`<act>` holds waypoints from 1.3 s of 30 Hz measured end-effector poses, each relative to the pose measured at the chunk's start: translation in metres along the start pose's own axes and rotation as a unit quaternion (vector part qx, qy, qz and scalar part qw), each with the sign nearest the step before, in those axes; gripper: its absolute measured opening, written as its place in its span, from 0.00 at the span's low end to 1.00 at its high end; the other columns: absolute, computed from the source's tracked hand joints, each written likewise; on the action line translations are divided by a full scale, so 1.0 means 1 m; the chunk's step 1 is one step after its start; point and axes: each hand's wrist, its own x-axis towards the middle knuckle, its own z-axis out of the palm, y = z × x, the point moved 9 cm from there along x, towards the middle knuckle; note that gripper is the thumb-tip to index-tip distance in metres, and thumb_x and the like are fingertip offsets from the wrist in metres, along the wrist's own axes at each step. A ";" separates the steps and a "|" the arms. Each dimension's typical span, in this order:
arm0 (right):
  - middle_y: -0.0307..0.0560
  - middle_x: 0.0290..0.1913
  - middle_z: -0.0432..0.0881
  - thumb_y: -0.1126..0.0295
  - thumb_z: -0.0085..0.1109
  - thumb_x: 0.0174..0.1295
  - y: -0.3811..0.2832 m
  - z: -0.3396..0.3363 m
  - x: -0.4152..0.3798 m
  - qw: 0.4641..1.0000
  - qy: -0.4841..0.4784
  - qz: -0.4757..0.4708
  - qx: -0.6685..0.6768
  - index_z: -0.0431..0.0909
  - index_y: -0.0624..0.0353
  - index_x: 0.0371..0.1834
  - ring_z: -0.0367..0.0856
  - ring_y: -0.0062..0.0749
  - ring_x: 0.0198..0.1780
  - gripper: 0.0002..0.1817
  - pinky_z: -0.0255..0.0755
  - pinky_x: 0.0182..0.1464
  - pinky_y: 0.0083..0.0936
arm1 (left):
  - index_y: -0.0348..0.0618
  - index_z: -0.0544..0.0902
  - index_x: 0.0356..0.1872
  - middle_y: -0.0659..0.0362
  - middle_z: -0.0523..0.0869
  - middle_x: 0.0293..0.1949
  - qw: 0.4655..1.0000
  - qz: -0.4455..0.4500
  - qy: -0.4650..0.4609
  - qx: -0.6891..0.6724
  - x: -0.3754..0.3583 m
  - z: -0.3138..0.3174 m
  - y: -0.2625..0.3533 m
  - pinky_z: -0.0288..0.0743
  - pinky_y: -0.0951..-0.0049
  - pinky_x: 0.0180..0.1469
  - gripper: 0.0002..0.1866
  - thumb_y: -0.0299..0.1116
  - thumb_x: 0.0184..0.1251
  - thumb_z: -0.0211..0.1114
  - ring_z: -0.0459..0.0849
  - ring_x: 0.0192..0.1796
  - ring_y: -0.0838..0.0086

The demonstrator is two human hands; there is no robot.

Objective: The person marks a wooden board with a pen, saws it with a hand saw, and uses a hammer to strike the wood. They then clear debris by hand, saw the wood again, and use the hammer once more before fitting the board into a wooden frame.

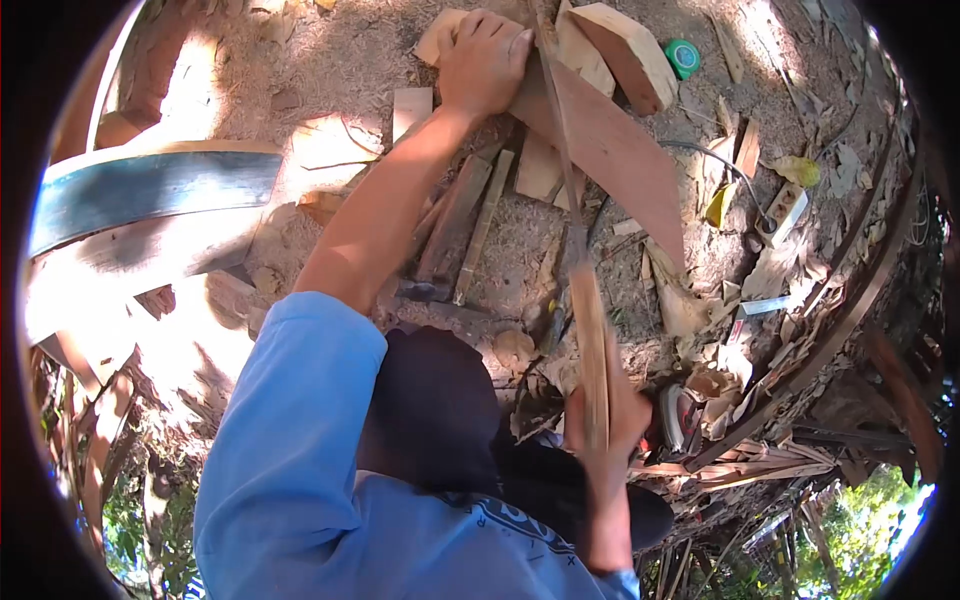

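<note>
A long saw with a wooden handle [590, 350] runs up the middle, its thin blade seen nearly edge-on. My right hand [612, 415] is closed round the lower part of that handle and slightly blurred. The blade lies against a reddish-brown board [625, 160] at the top centre. Over the board's left end, my left hand [485, 62] presses down with its fingers bent over the edge of the wood. Whether the blade has cut into the board cannot be made out.
Thick wood blocks [635, 60] and a green tape measure [682, 58] lie at the top right. A hammer [440, 250] rests below the left forearm. A curved dark plank [160, 190] is at the left. A power socket [787, 212] with a cable sits at the right.
</note>
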 end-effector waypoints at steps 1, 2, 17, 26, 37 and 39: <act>0.63 0.46 0.88 0.76 0.60 0.63 0.000 0.019 0.053 0.998 0.010 -0.044 0.039 0.72 0.70 0.71 0.91 0.37 0.38 0.31 0.81 0.41 0.27 | 0.52 0.88 0.47 0.63 0.85 0.52 1.000 -0.007 -0.007 0.010 -0.003 -0.002 0.000 0.61 0.50 0.61 0.15 0.45 0.76 0.56 0.76 0.63 0.67; 0.61 0.42 0.88 0.77 0.62 0.60 -0.005 0.038 0.100 0.997 0.039 -0.034 0.051 0.72 0.62 0.73 0.90 0.41 0.35 0.34 0.80 0.40 0.29 | 0.51 0.88 0.47 0.63 0.85 0.51 1.000 -0.013 -0.009 0.017 -0.005 -0.002 0.003 0.61 0.50 0.61 0.15 0.45 0.76 0.57 0.76 0.63 0.67; 0.62 0.46 0.87 0.80 0.59 0.57 -0.004 0.026 0.089 0.995 0.044 -0.053 0.072 0.72 0.68 0.72 0.86 0.37 0.35 0.33 0.80 0.43 0.29 | 0.41 0.83 0.43 0.49 0.82 0.47 1.000 0.003 -0.024 0.002 -0.005 -0.009 0.013 0.64 0.52 0.64 0.13 0.36 0.74 0.52 0.75 0.60 0.53; 0.64 0.58 0.85 0.76 0.57 0.59 -0.005 -0.036 -0.051 0.998 -0.036 0.042 0.006 0.70 0.75 0.71 0.90 0.42 0.48 0.33 0.81 0.50 0.31 | 0.49 0.87 0.47 0.62 0.86 0.51 0.999 -0.033 0.004 -0.016 -0.004 0.002 0.002 0.58 0.46 0.66 0.17 0.46 0.77 0.53 0.74 0.66 0.65; 0.68 0.58 0.83 0.77 0.66 0.50 0.000 -0.021 -0.030 0.999 -0.022 -0.014 0.037 0.64 0.72 0.75 0.88 0.57 0.51 0.44 0.82 0.55 0.42 | 0.50 0.88 0.47 0.62 0.86 0.53 0.999 -0.041 0.003 0.003 0.012 0.004 0.000 0.59 0.43 0.66 0.17 0.46 0.77 0.53 0.74 0.67 0.65; 0.67 0.51 0.85 0.75 0.64 0.51 0.003 -0.037 -0.066 0.999 -0.044 -0.001 -0.027 0.66 0.73 0.74 0.88 0.55 0.43 0.42 0.82 0.47 0.40 | 0.50 0.88 0.47 0.61 0.86 0.53 0.998 -0.051 -0.021 -0.009 -0.007 0.004 0.001 0.59 0.43 0.67 0.18 0.47 0.77 0.53 0.74 0.67 0.64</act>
